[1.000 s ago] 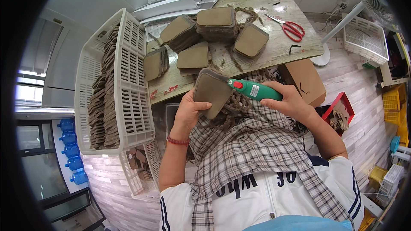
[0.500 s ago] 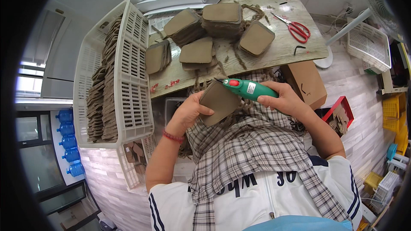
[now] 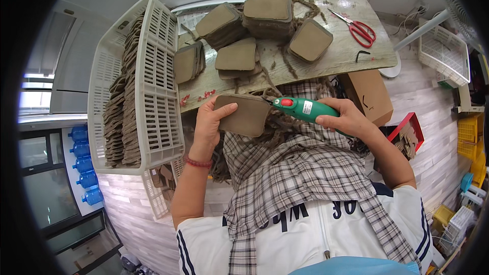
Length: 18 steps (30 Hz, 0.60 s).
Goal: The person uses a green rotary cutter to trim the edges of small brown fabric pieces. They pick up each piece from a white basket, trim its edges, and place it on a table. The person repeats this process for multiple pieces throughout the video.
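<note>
White slatted crate (image 3: 153,97) at left, standing on its side against the table's left edge, packed with a dense row of brown pads on edge (image 3: 122,112). Second white basket (image 3: 445,53) far right, contents can't tell. Open cardboard box (image 3: 369,97) under the table's near right edge.

Left hand (image 3: 209,125) grips a brown square pad (image 3: 244,114) by its left edge, thumb on top, held over the lap just below the table's near edge. Right hand (image 3: 346,117) wrapped around a green handheld power tool (image 3: 303,108), tip meeting the pad's upper right corner.

Wooden tabletop (image 3: 356,53): more pad stacks (image 3: 267,15) mid-table, red scissors (image 3: 359,28) on the right, fibre trimmings scattered between. Bare surface only along the right part near the scissors. Plaid cloth (image 3: 295,173) covers the lap.
</note>
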Tool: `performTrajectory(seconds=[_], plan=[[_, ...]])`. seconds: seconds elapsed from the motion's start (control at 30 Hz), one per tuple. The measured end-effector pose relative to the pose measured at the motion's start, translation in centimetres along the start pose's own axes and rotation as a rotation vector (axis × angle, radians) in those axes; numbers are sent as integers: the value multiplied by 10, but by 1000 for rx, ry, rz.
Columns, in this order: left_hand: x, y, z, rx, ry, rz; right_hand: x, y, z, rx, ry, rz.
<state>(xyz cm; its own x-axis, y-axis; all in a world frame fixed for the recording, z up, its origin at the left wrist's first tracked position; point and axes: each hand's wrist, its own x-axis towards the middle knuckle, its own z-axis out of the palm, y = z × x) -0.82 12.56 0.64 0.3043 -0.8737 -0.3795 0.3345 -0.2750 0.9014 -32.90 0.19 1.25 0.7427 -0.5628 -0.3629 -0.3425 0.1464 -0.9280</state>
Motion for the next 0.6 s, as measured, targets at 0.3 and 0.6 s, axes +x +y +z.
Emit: performTrajectory(seconds=[0.3,0.6], plan=[[2,-7,8,53,-32,11,-3,-5,2,-185,39,-31],[3,-9,18,132,-110,-64,4,-13,11,-204,22,-45]])
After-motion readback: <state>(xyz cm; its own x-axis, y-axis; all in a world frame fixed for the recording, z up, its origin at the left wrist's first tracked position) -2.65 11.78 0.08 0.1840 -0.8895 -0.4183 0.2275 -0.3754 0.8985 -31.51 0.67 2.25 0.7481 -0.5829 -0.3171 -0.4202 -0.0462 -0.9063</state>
